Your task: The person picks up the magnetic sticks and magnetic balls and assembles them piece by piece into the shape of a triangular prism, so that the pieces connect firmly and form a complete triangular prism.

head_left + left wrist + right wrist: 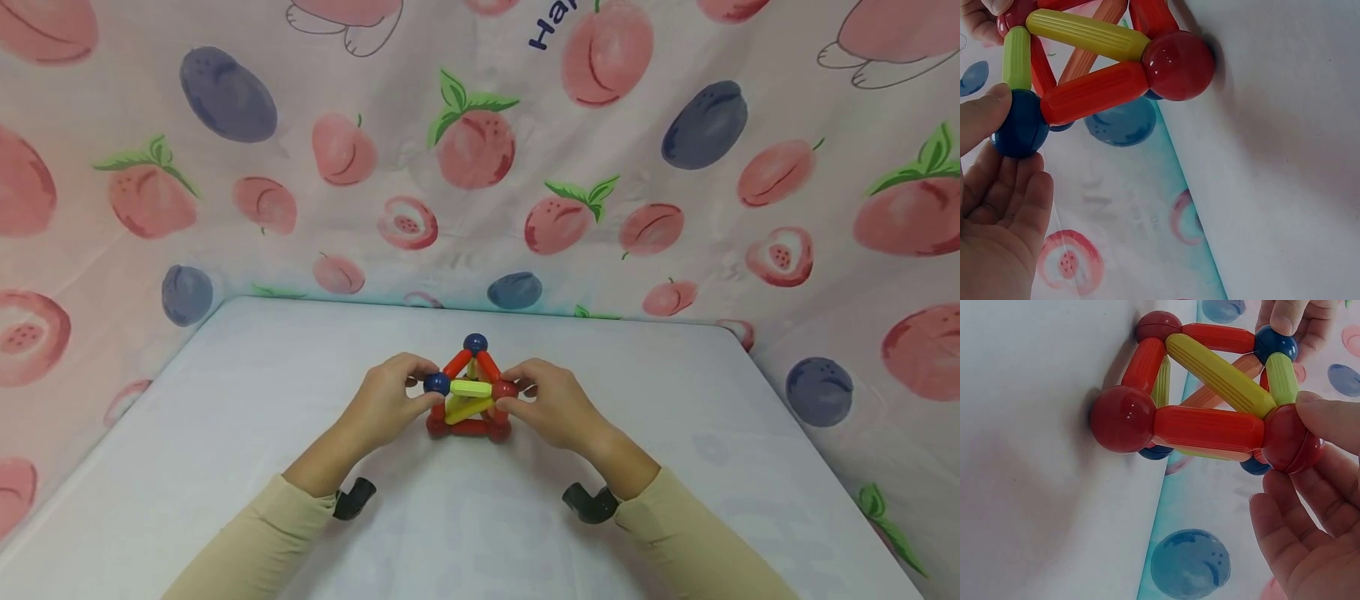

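A toy frame built of coloured rods and balls stands on the white table in the middle of the head view. My left hand (384,402) pinches its blue ball (437,383) between thumb and fingers at the upper left. Opposite, my right hand (553,405) pinches a red ball (1291,439) in the same way. A light green rod (471,388) links these two balls. Below, a yellow rod (1219,372) slants across the near face between red rods (1210,427). Another blue ball (476,343) tops the peak, and red balls (438,426) form the lower near corners.
The white table (262,375) ends at a back edge, where a fruit-print cloth (420,167) hangs. Black curved pieces (354,498) stick out from both wrists, below the beige sleeves (255,542).
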Demonstrator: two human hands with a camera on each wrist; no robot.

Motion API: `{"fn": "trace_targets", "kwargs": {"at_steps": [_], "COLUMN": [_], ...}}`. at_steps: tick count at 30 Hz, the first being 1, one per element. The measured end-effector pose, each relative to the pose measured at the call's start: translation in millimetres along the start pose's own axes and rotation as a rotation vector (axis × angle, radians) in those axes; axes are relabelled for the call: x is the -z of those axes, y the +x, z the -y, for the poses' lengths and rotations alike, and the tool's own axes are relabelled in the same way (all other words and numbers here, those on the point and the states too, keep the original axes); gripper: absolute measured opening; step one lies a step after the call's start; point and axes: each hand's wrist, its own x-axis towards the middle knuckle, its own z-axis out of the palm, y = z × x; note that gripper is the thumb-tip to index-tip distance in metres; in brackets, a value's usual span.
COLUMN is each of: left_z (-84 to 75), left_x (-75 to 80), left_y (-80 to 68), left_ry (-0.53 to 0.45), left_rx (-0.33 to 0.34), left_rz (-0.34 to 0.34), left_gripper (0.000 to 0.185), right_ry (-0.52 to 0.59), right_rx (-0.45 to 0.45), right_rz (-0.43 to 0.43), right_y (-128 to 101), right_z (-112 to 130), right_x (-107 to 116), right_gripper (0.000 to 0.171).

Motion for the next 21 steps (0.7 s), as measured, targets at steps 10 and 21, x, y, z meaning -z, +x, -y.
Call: {"fn": "trace_targets", "kwargs": {"at_steps": [10,21], "left_z": [-1.9,0.7], "left_x": [-0.6,11.4], "left_y": [2.0,-1.8], "left_ry": [-0.002,0.086], "left_rx": [-0.024,-0.037], "left_rz": [-0.007,0.066], "left_gripper": [0.03,0.057], "right_ry": [-0.013,-0.074], "right_rx": [0.012,-0.022], "right_rz": [0.006,0.069], "right_y": [0,-6], "right_z": [-1,-9], "right_x": [2,16], "right_gripper": [0.035,0.061]}}
